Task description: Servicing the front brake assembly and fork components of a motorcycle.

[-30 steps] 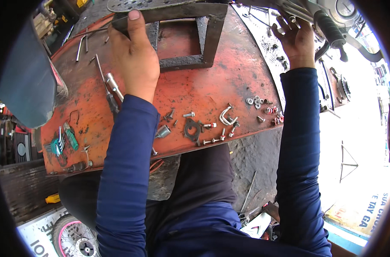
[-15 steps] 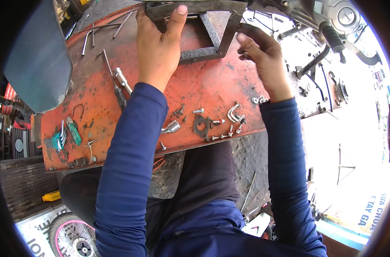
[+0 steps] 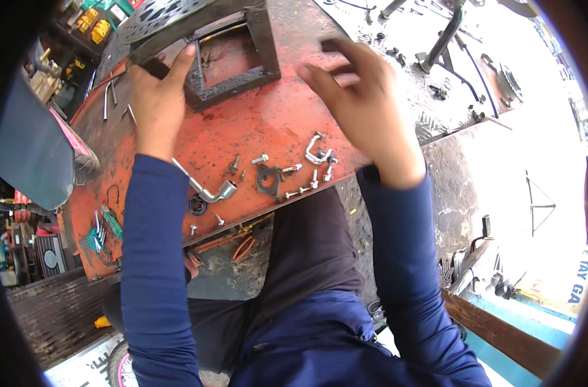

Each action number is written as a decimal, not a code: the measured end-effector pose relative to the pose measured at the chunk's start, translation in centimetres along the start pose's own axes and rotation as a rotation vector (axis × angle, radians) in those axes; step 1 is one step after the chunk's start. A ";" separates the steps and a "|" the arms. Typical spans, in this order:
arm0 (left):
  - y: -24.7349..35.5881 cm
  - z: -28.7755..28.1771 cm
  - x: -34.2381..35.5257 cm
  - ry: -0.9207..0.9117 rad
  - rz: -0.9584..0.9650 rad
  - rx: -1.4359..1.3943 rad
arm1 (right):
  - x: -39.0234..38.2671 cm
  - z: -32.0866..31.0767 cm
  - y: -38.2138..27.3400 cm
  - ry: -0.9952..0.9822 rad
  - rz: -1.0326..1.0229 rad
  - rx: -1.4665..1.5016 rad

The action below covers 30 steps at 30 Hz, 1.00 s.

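A dark metal stand (image 3: pixel 264 42) with a perforated top plate (image 3: pixel 162 16) rests on the red workbench (image 3: pixel 268 129). My left hand (image 3: pixel 157 106) grips its left side, thumb raised and fingers curled behind the metal. Apart from the stand, to its right, hovers my right hand (image 3: pixel 362 97), somewhat blurred. Its fingers are spread, and I see nothing in them. Between my arms lie an L-shaped socket wrench (image 3: pixel 224 191), a dark flat flange (image 3: pixel 266 179), a silver U-shaped bracket (image 3: pixel 315 149) and several bolts (image 3: pixel 260 158).
Green-held hex keys (image 3: pixel 96 237) lie at the bench's left front. A dark blue-grey panel (image 3: pixel 32 145) rises on the left. Beyond my right hand, a bright metal surface (image 3: pixel 429 116) carries black rods and loose parts. My legs (image 3: pixel 310 251) are under the bench's front edge.
The view has shifted, with the stand now further left and its top plate in sight. My right hand has moved away from the stand's right leg, fingers opening. My left hand stays on it.
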<state>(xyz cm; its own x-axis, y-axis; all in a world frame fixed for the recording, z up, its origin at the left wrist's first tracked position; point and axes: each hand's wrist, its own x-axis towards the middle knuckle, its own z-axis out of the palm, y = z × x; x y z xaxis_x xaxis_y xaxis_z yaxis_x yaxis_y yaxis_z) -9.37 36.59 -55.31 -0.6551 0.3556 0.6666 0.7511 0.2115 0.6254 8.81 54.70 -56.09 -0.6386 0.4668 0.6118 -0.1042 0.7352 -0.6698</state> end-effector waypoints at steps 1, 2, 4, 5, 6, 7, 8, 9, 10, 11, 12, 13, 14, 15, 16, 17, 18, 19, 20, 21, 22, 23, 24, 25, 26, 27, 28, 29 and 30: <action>0.6 -1.3 -0.2 -0.021 -0.066 -0.062 | -1.4 -1.3 -1.1 -0.017 0.075 -0.088; 1.2 -1.6 -0.4 -0.043 -0.130 -0.146 | -2.9 -2.6 -1.0 0.009 0.106 -0.169; 2.1 -0.8 -2.2 0.004 -0.197 -0.074 | -5.1 -4.3 1.3 0.080 0.052 -0.240; 2.9 -0.1 -3.9 0.052 -0.182 0.006 | -6.1 -4.8 2.2 0.059 0.081 -0.188; 4.1 -0.3 -5.5 -0.012 -0.218 0.016 | -7.1 -4.9 2.8 0.034 0.102 -0.130; 5.3 -0.7 -7.1 0.002 -0.236 -0.092 | -8.1 -4.3 3.6 0.012 0.069 -0.125; 6.9 -2.8 -8.2 -0.066 -0.167 0.092 | -8.7 -3.2 3.8 -0.006 0.027 -0.088; 8.0 -3.2 -9.3 -0.113 -0.100 0.149 | -9.2 -2.9 3.9 -0.018 -0.072 -0.137; 8.4 -3.5 -10.1 -0.220 -0.087 0.149 | -9.4 -2.7 4.2 -0.023 -0.168 -0.197; 8.6 -3.5 -10.8 -0.334 -0.082 0.139 | -9.7 -2.7 4.3 0.012 -0.186 -0.206; 9.1 -3.3 -11.0 -0.324 -0.063 0.144 | -9.9 -2.9 4.6 0.030 -0.199 -0.203; 9.3 -2.8 -11.1 -0.431 -0.058 0.165 | -10.3 -3.2 5.1 -0.003 -0.257 -0.227; 9.5 -2.6 -11.1 -0.537 -0.047 0.188 | -10.5 -3.4 5.4 -0.030 -0.316 -0.251; 9.2 -2.7 -11.3 -0.535 -0.024 0.184 | -10.6 -3.4 5.8 -0.013 -0.381 -0.233; 9.0 -3.2 -11.6 -0.583 0.069 0.235 | -10.8 -3.4 6.1 0.011 -0.427 -0.207; 8.7 -3.5 -12.1 -0.630 0.163 0.284 | -10.8 -3.5 6.2 0.019 -0.451 -0.212; 8.3 -3.8 -12.7 -0.626 0.185 0.285 | -10.8 -3.5 6.4 0.026 -0.474 -0.220; 8.1 -4.2 -13.4 -0.635 0.196 0.314 | -10.8 -3.7 6.4 0.044 -0.483 -0.224; 7.9 -4.4 -14.1 -0.644 0.206 0.341 | -10.8 -3.8 6.4 0.038 -0.475 -0.233; 7.7 -4.7 -14.6 -0.636 0.220 0.343 | -10.9 -3.8 6.4 0.031 -0.467 -0.243; 7.5 -5.1 -15.0 -0.629 0.223 0.333 | -10.8 -3.6 6.4 0.039 -0.475 -0.243; 7.4 -5.4 -15.5 -0.621 0.223 0.323 | -10.7 -3.3 6.4 0.057 -0.466 -0.229; 7.4 -5.4 -15.6 -0.624 0.231 0.310 | -10.6 -3.4 6.1 0.072 -0.446 -0.232; 7.3 -5.0 -15.7 -0.539 0.200 0.247 | -10.7 -3.3 6.0 0.080 -0.438 -0.251; 7.4 -5.2 -15.3 -0.445 0.170 0.200 | -10.5 -2.9 5.8 0.104 -0.432 -0.240; 7.1 -5.7 -14.7 -0.428 0.088 0.100 | -10.5 -2.7 5.6 0.127 -0.417 -0.227; 6.9 -5.7 -13.9 -0.367 -0.028 -0.067 | -10.5 -2.3 5.5 0.139 -0.407 -0.206; 6.5 -5.1 -12.6 -0.306 -0.138 -0.247 | -10.8 -2.4 5.4 0.143 -0.346 -0.206; 5.8 -5.1 -11.2 -0.250 -0.192 -0.280 | -11.1 -2.3 5.1 0.145 -0.289 -0.190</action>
<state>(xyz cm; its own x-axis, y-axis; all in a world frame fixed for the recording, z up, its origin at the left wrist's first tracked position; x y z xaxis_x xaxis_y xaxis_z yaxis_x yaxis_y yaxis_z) 1.91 29.22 -57.13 -0.7153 0.5513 0.4294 0.5435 0.0527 0.8377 17.09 54.39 -65.34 -0.4872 0.2820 0.8265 -0.1124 0.9183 -0.3796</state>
